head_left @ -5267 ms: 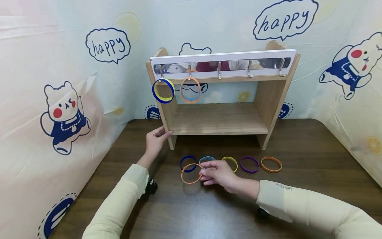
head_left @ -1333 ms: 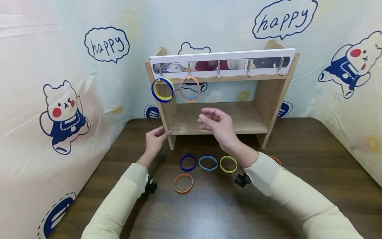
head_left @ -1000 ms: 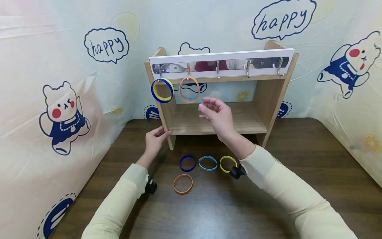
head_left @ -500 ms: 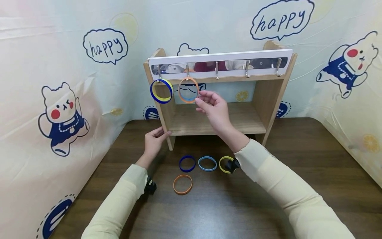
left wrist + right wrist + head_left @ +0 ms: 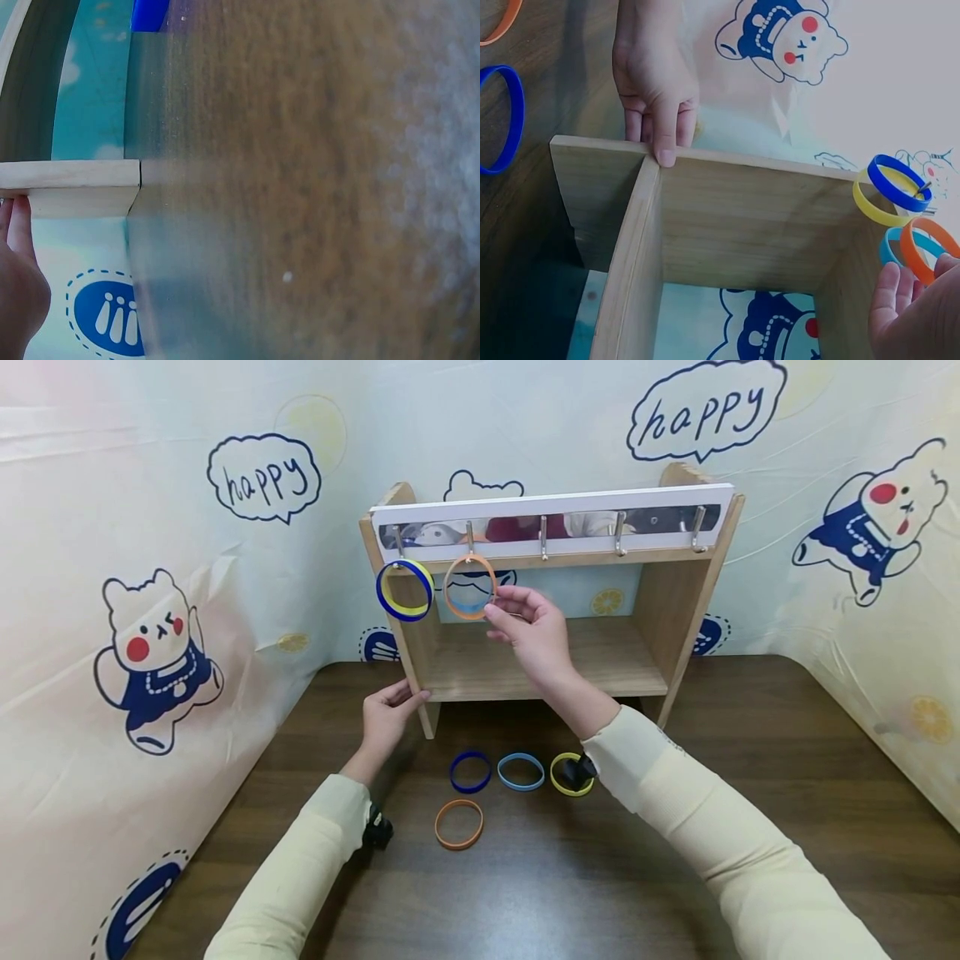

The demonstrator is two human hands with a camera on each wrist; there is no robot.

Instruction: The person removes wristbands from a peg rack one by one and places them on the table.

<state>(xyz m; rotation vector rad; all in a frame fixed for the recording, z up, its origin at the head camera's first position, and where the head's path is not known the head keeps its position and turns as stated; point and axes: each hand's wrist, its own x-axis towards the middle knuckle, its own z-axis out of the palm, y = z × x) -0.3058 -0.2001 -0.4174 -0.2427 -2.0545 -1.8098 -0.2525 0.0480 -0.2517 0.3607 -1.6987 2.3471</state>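
On the second hook [image 5: 469, 537] of the wooden rack [image 5: 540, 681] hang an orange wristband [image 5: 446, 589] and, behind it, a light blue wristband [image 5: 887, 247]. My right hand [image 5: 538, 637] pinches the orange band's right edge between thumb and fingers; whether it also touches the light blue one I cannot tell. A dark blue wristband [image 5: 379, 598] and a yellow wristband [image 5: 870, 211] share the leftmost hook. Low on the rack's left side panel my left hand [image 5: 384, 718] grips the board, its thumb on the front and its fingers behind.
On the table [image 5: 510, 893] lie loose wristbands: dark blue [image 5: 470, 790], light blue [image 5: 521, 787], yellow [image 5: 572, 793], and orange [image 5: 459, 847] nearer me. My right wrist camera partly covers the yellow one. Three bare hooks [image 5: 543, 539] line the rack's right part.
An orange wristband was laid on the table, and my right hand rose to the rack. It has taken hold of the hanging orange band and shifted it slightly left. My left hand stayed put.
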